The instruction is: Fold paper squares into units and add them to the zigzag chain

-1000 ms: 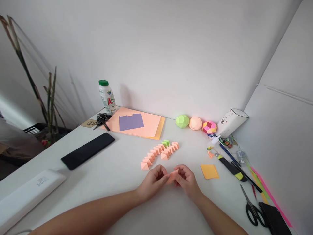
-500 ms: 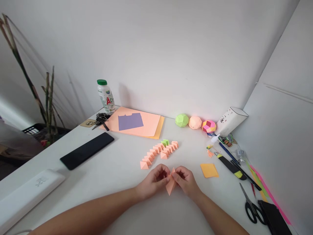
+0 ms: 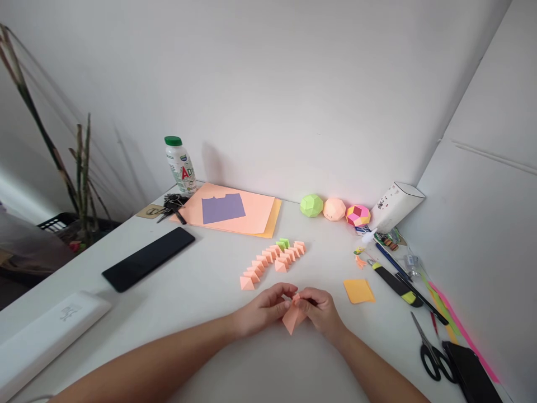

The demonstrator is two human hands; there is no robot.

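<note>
Pinching a piece of peach paper [image 3: 292, 322] between them, the person's left hand [image 3: 262, 309] and right hand [image 3: 323, 313] are meeting on the near side of the folded peach pieces [image 3: 268, 256], which are standing in two slanting rows. Both thumbs are resting on the paper near its upper end; the fingertips behind are hiding from view, so how firmly each hand is gripping I cannot tell. The paper is lying directly between the hands, about equally near to both, its long axis running roughly toward the person, with the wider part hanging below the thumbs and ending in a point. Of the two, the left hand is reaching closer to the folded rows.

Scissors [image 3: 428, 348] are lying well to the right of those rows, on their near side, and a white slab-like object [image 3: 54, 336] is lying far to their left. An orange pad [image 3: 359, 291] is sitting to the rows' right, slightly nearer the person. Two or so green folded pieces [image 3: 283, 244] are adjoining the rows' far end. A black flat device [image 3: 149, 259] is lying to the rows' left. Beyond them, large peach sheets [image 3: 255, 210] are spreading behind and leftward, while a green faceted ball [image 3: 311, 205] is resting behind and rightward, against the wall.
</note>
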